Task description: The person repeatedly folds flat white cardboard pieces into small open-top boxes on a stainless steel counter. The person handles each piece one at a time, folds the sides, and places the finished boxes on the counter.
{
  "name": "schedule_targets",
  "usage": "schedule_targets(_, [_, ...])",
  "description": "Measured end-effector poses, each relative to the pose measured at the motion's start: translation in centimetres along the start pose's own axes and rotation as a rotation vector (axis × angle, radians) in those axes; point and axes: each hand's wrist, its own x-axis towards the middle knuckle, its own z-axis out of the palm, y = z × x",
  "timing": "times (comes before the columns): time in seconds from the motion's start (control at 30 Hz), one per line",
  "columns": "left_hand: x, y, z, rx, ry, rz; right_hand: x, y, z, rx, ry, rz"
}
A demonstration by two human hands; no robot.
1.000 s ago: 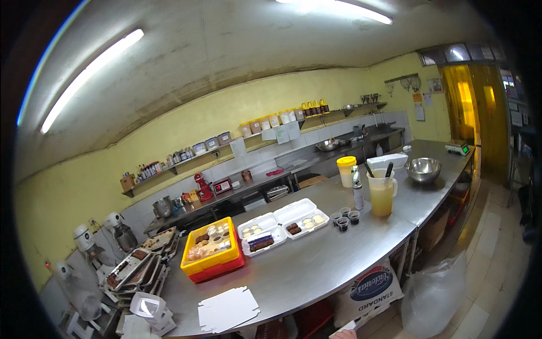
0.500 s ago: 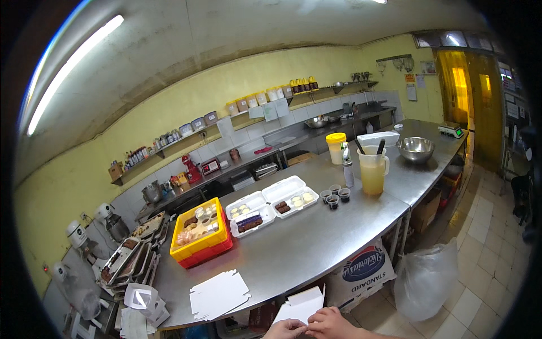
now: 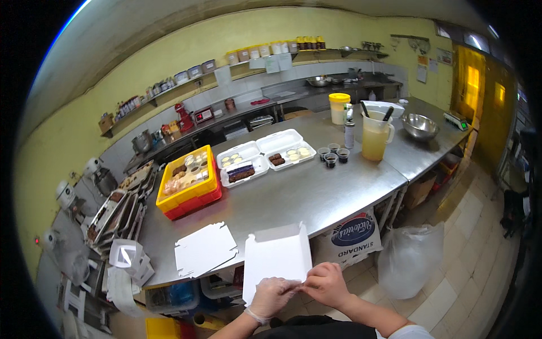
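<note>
Where the left hand [image 3: 271, 296] and the right hand [image 3: 327, 284] met: the near right corner of one part-folded white cardboard box [image 3: 276, 260], held at the near edge of one steel table [image 3: 288, 198].
Gloved left: its bent fingers, under clear plastic, pinched the box's near edge.
Bare right: its fingertips pinched the same corner, just beside the left's.
Flat blanks [image 3: 206, 250]: at least two lay overlapping, near left; the exact number could not be told.
Crates: two were stacked on the left, one yellow crate [image 3: 183, 195] upon one red crate [image 3: 197, 207].
Foam containers [image 3: 280, 140]: two stood open, just right of the crates.
Small cups [image 3: 331, 160]: four, dark inside, were grouped farther right.
Pitcher [image 3: 374, 144]: one, beyond the cups, held two black handles [image 3: 388, 114].
Metal bowl [image 3: 420, 129]: one, far right.
</note>
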Motion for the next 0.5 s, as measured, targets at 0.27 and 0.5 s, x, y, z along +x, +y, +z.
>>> schedule_targets(0.27, [-2.0, -1.0, -0.2, 0.091, 0.172, 0.203, 0.1, -0.6, 0.8, 0.03, 0.087, 0.045])
schedule_targets(0.5, [-4.0, 0.3, -3.4, 0.349, 0.767, 0.199, 0.3, 0.1, -0.2, 0.365, -0.047, 0.36])
